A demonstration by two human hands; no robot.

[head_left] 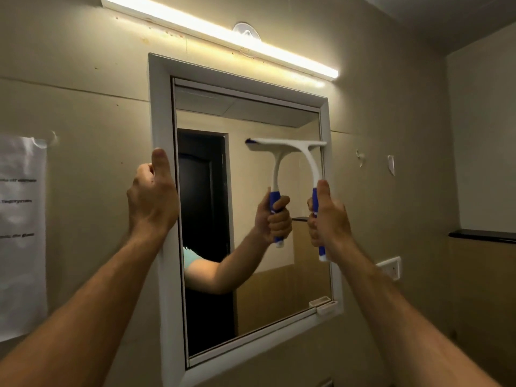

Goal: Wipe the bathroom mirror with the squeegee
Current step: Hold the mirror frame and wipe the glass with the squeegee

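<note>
- Squeegee [305, 152] — white T-shaped head, curved white neck, blue-and-white grip. Blade lies level against the glass in the upper right of the mirror [259, 297], its right end close to the frame's inner edge; its reflection meets it at the blade line.
- Right hand [329, 219] is wrapped tight round the blue grip, thumb pointing up along the neck.
- Left hand [152, 196] is closed over the left side of the white frame [167, 275], thumb up, apparently steadying the cabinet.
- Step in hand, as I read it: a downward stroke on the right strip. To do it well — keep the blade flat and level with even pressure, draw straight down to the bottom rail, and overlap the next pass leftward.
- Glass shows no clear streaks or drops from here; wet or dry, cannot tell.
- Around: strip light [223, 32] above the frame, paper notice [22, 233] on the left wall, wall socket [389, 268] at right.
</note>
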